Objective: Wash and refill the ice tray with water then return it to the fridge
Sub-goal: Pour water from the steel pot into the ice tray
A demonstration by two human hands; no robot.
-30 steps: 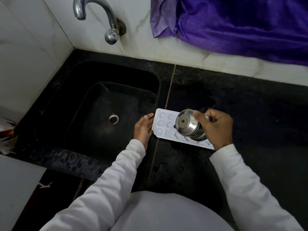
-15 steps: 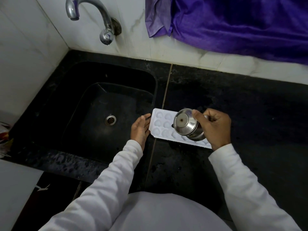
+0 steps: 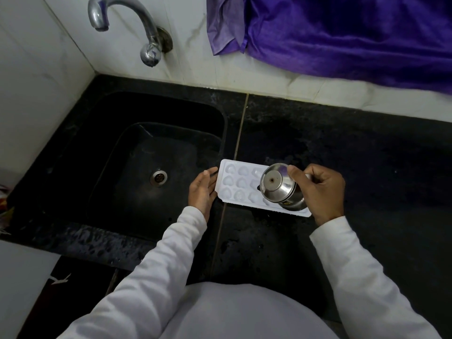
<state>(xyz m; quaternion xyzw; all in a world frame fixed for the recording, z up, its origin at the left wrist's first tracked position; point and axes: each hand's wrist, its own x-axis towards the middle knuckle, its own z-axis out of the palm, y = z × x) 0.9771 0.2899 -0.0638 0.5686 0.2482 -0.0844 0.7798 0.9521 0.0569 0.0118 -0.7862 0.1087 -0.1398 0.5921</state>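
Here's the ice tray (image 3: 238,186), white moulded plastic with rows of heart-shaped pockets. It lies flat on the black stone counter (image 3: 354,152), just right of the sink (image 3: 122,204). Its long axis runs left to right, with the right end angled a little nearer. The left end crosses the pale seam (image 3: 241,128) between the slabs. Whether the pockets hold water I cannot tell.

The left hand (image 3: 201,192) sits at the tray's left short end, fingers straight and together, the fingertips touching that edge. The right hand (image 3: 320,192) is over the tray's right half, thumb and fingers curled around a polished steel cup (image 3: 278,185). The cup is tipped over: its round, shiny base faces up and to the left, and its mouth points down at the tray. No stream of water can be made out.

The sink is a deep, dark rectangular basin with rounded corners and a metal drain (image 3: 159,177) in its floor. The near rim looks speckled and wet. A curved chrome tap (image 3: 137,25) comes out of the white tiled wall on the far side. To its right hangs a glossy purple cloth (image 3: 342,33), creased and folded. Both arms wear soft white sleeves (image 3: 156,260).
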